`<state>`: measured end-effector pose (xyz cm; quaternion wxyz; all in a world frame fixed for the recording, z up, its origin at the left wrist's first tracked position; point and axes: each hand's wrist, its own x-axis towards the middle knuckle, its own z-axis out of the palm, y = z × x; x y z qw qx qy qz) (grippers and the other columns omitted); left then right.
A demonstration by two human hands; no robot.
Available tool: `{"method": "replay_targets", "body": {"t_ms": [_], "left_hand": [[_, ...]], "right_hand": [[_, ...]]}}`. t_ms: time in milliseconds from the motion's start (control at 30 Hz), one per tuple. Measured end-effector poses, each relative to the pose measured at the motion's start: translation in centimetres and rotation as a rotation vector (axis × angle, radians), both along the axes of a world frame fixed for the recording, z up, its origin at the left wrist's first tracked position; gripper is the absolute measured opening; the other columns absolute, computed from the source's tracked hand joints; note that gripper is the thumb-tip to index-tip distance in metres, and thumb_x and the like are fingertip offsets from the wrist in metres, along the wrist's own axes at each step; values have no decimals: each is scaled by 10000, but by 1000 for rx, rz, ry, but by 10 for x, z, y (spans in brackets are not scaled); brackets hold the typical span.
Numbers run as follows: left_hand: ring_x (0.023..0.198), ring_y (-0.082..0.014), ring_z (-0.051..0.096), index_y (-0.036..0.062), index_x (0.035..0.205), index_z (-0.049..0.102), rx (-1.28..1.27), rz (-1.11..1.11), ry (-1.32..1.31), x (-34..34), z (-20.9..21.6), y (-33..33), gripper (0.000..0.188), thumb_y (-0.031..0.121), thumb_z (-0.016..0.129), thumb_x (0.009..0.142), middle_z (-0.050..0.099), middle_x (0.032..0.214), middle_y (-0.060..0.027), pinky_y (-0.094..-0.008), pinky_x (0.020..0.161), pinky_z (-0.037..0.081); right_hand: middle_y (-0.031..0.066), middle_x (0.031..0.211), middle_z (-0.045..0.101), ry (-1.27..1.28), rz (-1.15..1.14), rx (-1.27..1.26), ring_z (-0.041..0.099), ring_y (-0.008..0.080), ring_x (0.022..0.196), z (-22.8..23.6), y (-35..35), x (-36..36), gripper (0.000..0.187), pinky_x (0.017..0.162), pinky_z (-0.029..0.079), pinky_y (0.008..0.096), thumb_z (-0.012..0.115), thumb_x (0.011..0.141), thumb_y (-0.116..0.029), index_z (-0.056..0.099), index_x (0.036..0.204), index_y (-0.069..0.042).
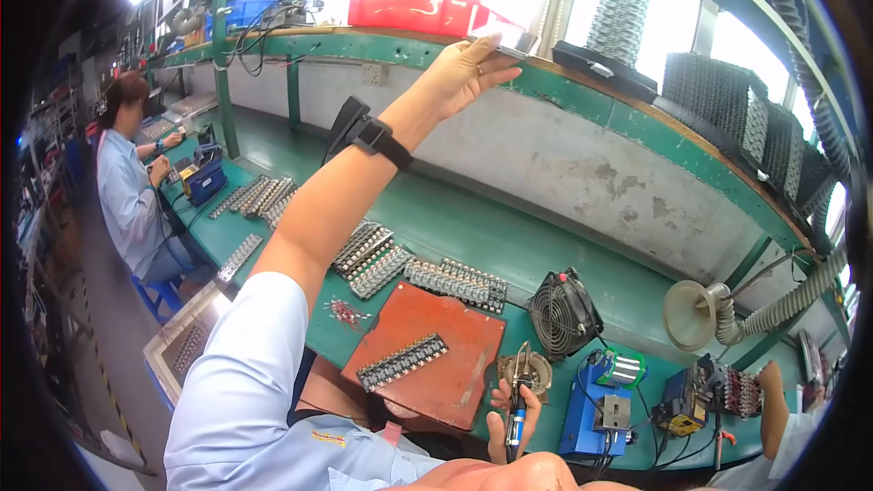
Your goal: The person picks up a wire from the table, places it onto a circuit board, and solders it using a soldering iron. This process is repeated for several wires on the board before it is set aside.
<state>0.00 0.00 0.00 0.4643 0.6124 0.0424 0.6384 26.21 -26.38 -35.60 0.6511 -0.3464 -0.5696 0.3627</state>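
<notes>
My left hand (464,77) is raised to the shelf, its thumb and fingers closed on the edge of a thin flat piece (503,48) beside a red tray (414,11). Glare hides what kind of piece it is. A black strap with a small box is round that wrist. Low in front of me, my right hand (526,420) grips a soldering iron (516,427) with a blue handle, tip upward next to a round stand (536,375). A circuit board strip (403,362) with two rows of parts lies on the reddish-brown board (477,345).
Several similar strips (373,255) lie on the green bench, near small red parts (346,313). Right of the board stand a black fan (564,314), a blue machine (591,414) and a fume funnel (691,314). Black racks (714,86) fill the shelf. Co-workers sit at both sides.
</notes>
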Motion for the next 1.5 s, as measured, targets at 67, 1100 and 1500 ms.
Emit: {"method": "replay_targets", "body": {"t_ms": [67,1100,1500], "left_hand": [[1072,-311,574,-46,1076,544,-40,70,-57,5,1,20,540,378,744,808,530,1170,-178,-425,810,583],[823,-146,609,18,930,618,-501,925,985,-145,-304,-290,148,138,662,856,600,878,-50,-282,716,486],[819,-323,574,42,854,591,-333,1121,1081,-159,-377,-194,112,113,664,808,584,844,-130,-390,728,447]], "right_hand": [[242,1225,562,23,5,-23,597,278,1060,-1,-2,1,623,896,480,370,701,816,-202,365,1299,5],[229,1152,589,197,18,-181,607,271,966,-10,-9,22,616,831,492,381,590,903,-317,306,1366,-26],[223,1067,612,-29,54,-159,580,268,902,12,4,-30,590,833,458,421,558,916,-305,315,1349,14]]}}
